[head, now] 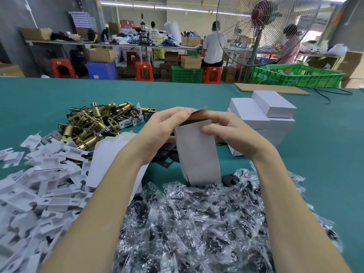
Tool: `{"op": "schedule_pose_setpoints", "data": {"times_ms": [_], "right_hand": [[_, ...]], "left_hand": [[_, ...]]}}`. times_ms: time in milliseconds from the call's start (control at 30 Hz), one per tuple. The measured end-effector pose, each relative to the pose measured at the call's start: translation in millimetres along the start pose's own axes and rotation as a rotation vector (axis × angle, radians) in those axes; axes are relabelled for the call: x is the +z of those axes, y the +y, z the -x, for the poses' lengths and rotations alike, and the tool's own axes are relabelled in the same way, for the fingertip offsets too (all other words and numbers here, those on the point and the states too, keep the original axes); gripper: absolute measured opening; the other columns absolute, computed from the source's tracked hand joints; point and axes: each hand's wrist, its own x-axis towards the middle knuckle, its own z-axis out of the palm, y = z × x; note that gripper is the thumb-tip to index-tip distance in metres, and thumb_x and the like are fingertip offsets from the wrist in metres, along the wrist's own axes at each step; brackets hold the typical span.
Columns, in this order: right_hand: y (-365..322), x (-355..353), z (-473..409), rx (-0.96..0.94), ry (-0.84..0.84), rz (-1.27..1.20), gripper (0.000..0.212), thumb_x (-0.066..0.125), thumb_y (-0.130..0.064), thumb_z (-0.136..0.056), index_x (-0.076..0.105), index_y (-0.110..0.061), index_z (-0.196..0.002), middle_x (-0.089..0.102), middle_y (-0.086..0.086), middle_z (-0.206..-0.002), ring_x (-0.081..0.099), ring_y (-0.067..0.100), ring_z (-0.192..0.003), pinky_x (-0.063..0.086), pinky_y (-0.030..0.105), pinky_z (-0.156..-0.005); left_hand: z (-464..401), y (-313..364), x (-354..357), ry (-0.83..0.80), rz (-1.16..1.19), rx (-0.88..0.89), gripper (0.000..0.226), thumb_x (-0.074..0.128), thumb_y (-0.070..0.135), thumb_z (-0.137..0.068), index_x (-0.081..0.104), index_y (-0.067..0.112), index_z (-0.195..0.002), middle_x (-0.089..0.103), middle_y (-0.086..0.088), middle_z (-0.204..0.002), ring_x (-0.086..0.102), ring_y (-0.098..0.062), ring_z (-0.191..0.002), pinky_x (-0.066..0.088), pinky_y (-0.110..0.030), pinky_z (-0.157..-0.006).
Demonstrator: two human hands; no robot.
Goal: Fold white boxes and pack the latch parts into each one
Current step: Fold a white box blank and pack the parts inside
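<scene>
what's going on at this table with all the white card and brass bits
A person is folding a white box, held upright over the green table. The left hand pinches its top flap while the right hand grips the upper edge. Brass latches are heaped to the left, white card inserts nearer, bagged parts in front, and finished boxes stacked to the right.

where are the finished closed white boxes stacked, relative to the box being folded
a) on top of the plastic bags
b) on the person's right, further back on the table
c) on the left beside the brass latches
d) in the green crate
b: the stacked white boxes sit on the green table right of and beyond the box being folded, which the left hand and right hand both grip.
</scene>
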Motion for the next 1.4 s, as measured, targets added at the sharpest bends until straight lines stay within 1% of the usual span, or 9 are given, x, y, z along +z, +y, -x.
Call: {"op": "schedule_pose_setpoints", "data": {"times_ms": [100,200,300,433,633,800,967,1100,1400], "right_hand": [[-2.1,6.6,-1.9,-0.027,0.03,0.026,0.055,0.042,0.008,-0.098,0.07,-0.034,-0.121,0.072,-0.017,-0.122,0.063,0.006,-0.119,0.051,0.02,-0.097],[-3.4,9.6,-3.3,-0.06,0.044,0.068,0.056,0.044,0.008,-0.097,0.069,-0.036,-0.123,0.071,-0.02,-0.125,0.061,0.0,-0.117,0.045,0.012,-0.096],[0.8,8.0,-3.3,-0.069,0.135,0.035,0.049,0.057,0.0,-0.099,0.071,-0.044,-0.115,0.074,-0.021,-0.114,0.066,0.001,-0.107,0.053,0.022,-0.092],[8.3,8.2,-2.5,-0.061,0.266,-0.069,0.03,0.074,-0.017,-0.094,0.071,-0.038,-0.115,0.078,0.001,-0.103,0.074,0.022,-0.097,0.062,0.037,-0.084],[9.5,12.3,-2.0,-0.066,0.36,-0.178,0.018,0.075,-0.024,-0.094,0.062,-0.03,-0.104,0.079,0.004,-0.098,0.074,0.016,-0.084,0.057,0.029,-0.065],[8.2,12.3,-2.6,-0.064,0.38,-0.137,0.013,0.075,-0.027,-0.094,0.062,-0.028,-0.096,0.08,0.0,-0.093,0.07,0.011,-0.08,0.054,0.025,-0.064],[11.0,10.4,-3.5,-0.041,0.381,-0.119,0.015,0.071,-0.025,-0.097,0.057,-0.025,-0.093,0.076,-0.005,-0.083,0.063,0.012,-0.075,0.048,0.028,-0.065],[12.2,9.3,-3.3,-0.033,0.391,-0.117,0.015,0.071,-0.025,-0.097,0.056,-0.023,-0.094,0.076,-0.006,-0.08,0.063,0.007,-0.068,0.048,0.019,-0.059],[14.2,7.3,-5.5,-0.035,0.472,-0.128,0.014,0.068,-0.028,-0.099,0.055,-0.027,-0.094,0.073,-0.006,-0.08,0.063,0.009,-0.07,0.05,0.023,-0.059]], "left_hand": [[-1.4,-3.2,-0.5,0.049,0.005,0.004,0.026,0.055,0.035,-0.105,0.073,0.027,-0.121,0.073,-0.006,-0.119,0.069,-0.013,-0.101,0.056,-0.037,-0.09],[-2.3,-5.7,-2.5,0.112,0.017,0.017,0.022,0.056,0.031,-0.104,0.075,0.029,-0.116,0.076,0.0,-0.108,0.07,-0.009,-0.095,0.059,-0.034,-0.086],[-1.6,-5.9,-4.7,0.158,0.022,0.047,0.021,0.059,0.029,-0.103,0.076,0.033,-0.115,0.077,0.004,-0.106,0.071,-0.01,-0.096,0.061,-0.028,-0.079],[-1.0,-6.1,-4.7,0.184,0.061,0.038,0.023,0.061,0.025,-0.102,0.075,0.03,-0.12,0.077,0.002,-0.11,0.073,-0.011,-0.096,0.059,-0.024,-0.073],[-2.0,-5.4,-1.3,0.215,0.144,-0.019,0.019,0.067,0.025,-0.098,0.08,0.031,-0.11,0.078,0.006,-0.104,0.074,-0.011,-0.092,0.06,-0.026,-0.072],[-3.1,-6.9,-4.5,0.203,0.144,-0.074,0.017,0.071,0.026,-0.094,0.081,0.03,-0.107,0.078,0.003,-0.105,0.074,-0.016,-0.092,0.062,-0.034,-0.079],[-2.5,-7.5,-3.0,0.174,0.094,-0.024,0.019,0.066,0.021,-0.099,0.081,0.029,-0.108,0.078,0.006,-0.102,0.073,-0.009,-0.093,0.061,-0.027,-0.071],[-0.7,-8.6,-0.5,0.115,0.049,0.017,0.024,0.061,0.024,-0.103,0.076,0.026,-0.121,0.078,0.008,-0.106,0.072,-0.005,-0.097,0.06,-0.023,-0.075],[-2.5,-8.0,5.0,-0.002,-0.019,0.033,0.04,0.053,0.012,-0.106,0.06,0.029,-0.142,0.068,0.0,-0.133,0.065,-0.018,-0.12,0.055,-0.032,-0.1]]}}
